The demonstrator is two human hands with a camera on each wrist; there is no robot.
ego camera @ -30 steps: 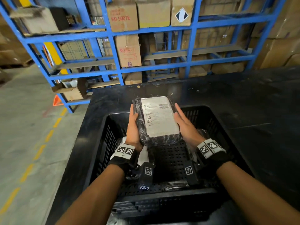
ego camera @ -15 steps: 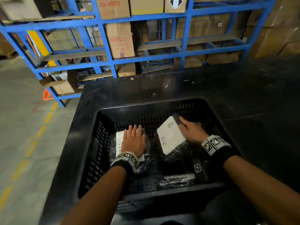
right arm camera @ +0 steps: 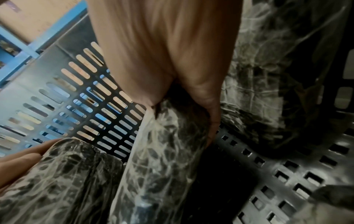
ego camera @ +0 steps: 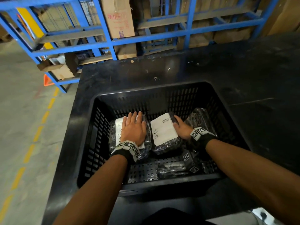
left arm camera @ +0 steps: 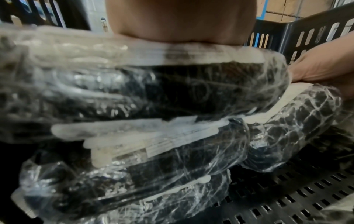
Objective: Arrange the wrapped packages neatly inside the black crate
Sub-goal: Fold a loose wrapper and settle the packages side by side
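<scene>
crate (ego camera: 84, 143) walls close in all four sides; open from above | left stack of packages (ego camera: 146, 132) fills far-left floor | tilted package (ego camera: 164, 132) just beside it, narrow gap between | third package (ego camera: 199, 117) blocks far-right corner | bare perforated floor (ego camera: 142, 171) along near wall

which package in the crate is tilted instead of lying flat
The middle package, gripped by the right hand: its white label slopes. The left package lies flat under the left hand.
</scene>
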